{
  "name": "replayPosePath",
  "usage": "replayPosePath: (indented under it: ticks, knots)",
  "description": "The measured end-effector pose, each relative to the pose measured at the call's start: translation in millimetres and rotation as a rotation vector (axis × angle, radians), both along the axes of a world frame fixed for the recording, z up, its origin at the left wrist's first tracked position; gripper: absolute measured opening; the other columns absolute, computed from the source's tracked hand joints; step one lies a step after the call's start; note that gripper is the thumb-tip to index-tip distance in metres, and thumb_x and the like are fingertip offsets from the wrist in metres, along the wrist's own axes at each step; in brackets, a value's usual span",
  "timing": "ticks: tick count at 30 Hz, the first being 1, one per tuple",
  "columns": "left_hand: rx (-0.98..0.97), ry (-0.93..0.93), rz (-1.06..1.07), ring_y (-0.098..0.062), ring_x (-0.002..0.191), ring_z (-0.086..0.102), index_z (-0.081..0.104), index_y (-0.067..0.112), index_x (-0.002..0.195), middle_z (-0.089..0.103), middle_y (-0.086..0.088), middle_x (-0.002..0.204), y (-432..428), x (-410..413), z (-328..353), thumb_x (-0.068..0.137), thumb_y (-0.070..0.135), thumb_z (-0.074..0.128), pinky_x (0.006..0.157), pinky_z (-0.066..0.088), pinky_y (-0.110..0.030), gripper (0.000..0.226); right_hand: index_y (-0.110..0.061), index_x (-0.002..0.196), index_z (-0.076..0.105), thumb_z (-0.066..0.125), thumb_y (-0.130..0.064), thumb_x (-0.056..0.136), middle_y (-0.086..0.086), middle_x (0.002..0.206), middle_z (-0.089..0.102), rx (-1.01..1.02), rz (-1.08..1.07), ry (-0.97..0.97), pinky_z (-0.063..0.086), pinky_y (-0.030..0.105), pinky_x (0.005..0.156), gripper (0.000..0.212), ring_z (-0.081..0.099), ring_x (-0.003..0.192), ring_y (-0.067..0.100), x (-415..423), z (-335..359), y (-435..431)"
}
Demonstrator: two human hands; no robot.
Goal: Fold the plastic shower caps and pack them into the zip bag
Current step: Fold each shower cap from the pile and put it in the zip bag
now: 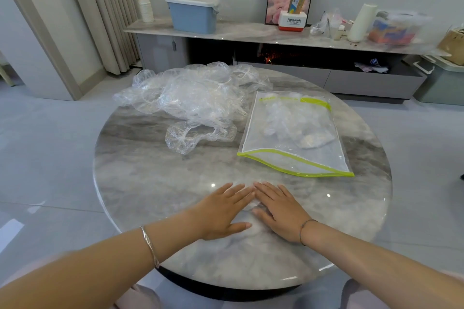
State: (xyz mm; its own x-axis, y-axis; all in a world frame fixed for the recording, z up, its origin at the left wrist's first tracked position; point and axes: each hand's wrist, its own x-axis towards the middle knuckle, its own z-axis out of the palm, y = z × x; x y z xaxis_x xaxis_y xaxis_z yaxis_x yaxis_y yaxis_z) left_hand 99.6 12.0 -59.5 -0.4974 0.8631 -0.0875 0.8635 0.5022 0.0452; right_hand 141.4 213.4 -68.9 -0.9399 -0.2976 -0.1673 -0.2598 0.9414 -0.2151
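A heap of clear plastic shower caps lies at the far left of the round marble table. One loose cap sits at the heap's near edge. To the right lies a clear zip bag with a yellow-green border, holding several folded caps. Near the table's front, my left hand and my right hand lie flat side by side with straight fingers. They press on a clear cap that barely shows between them.
Behind the table runs a low sideboard with a blue lidded bin, stacked paper cups, a white-and-red box, a paper roll and a plastic container. Grey tiled floor surrounds the table.
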Motion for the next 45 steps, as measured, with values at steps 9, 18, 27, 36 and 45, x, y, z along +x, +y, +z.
replayPosePath:
  ticks: [9, 18, 27, 36, 45]
  knots:
    - [-0.119, -0.101, 0.039, -0.013, 0.145, -0.013, -0.012, 0.019, 0.150, -0.014, 0.001, 0.158, -6.1, 2.4, -9.8, 0.071, 0.071, -0.008, 0.116, -0.012, -0.027, 0.095, -0.020, 0.131, 0.054, 0.016, -0.053, 0.097, -0.007, 0.137, 0.051, -0.016, 0.131, 0.217, 0.017, 0.026, 0.112, 0.061, 0.045, 0.127, 0.005, 4.7, 5.8, 5.2]
    - [0.073, 0.146, 0.000, -0.009, 0.075, 0.068, 0.073, 0.026, 0.089, 0.072, 0.009, 0.092, -1.4, -15.7, -6.6, 0.069, 0.050, 0.067, 0.069, 0.054, -0.017, 0.032, -0.025, 0.110, 0.067, 0.037, -0.055, 0.087, -0.011, 0.112, 0.064, 0.012, 0.166, 0.334, 0.049, 0.025, 0.090, 0.049, 0.062, 0.094, 0.007, 0.4, -4.4, 10.7]
    - [0.237, 0.078, 0.236, -0.020, 0.086, 0.063, 0.070, 0.023, 0.096, 0.069, 0.002, 0.086, 5.3, -22.8, 1.9, 0.081, 0.033, 0.065, 0.079, 0.041, -0.026, 0.018, -0.016, 0.088, 0.061, 0.059, -0.037, 0.076, -0.003, 0.086, 0.056, -0.109, 0.051, 0.359, 0.041, 0.026, 0.073, 0.024, 0.055, 0.076, 0.017, -11.6, -8.9, 7.2]
    - [0.503, -0.464, 0.641, -0.013, 0.069, 0.055, 0.062, 0.023, 0.078, 0.058, 0.007, 0.066, -2.2, -28.8, -4.5, 0.084, 0.040, 0.067, 0.060, 0.039, -0.019, 0.019, -0.025, 0.065, 0.048, 0.064, -0.023, 0.086, -0.008, 0.059, 0.055, -0.598, -0.414, 0.025, 0.039, 0.020, 0.059, 0.026, 0.048, 0.058, 0.008, -20.5, -7.5, 5.5]
    - [0.325, 0.029, 0.181, -0.015, 0.109, 0.056, 0.058, 0.024, 0.124, 0.059, 0.005, 0.122, -1.3, -27.2, 0.7, 0.087, 0.030, 0.060, 0.090, 0.035, -0.025, 0.038, -0.022, 0.066, 0.050, 0.068, -0.019, 0.082, 0.003, 0.058, 0.063, -0.616, -0.562, -0.057, 0.047, 0.030, 0.064, 0.024, 0.057, 0.057, 0.016, -31.0, -6.4, 2.9]
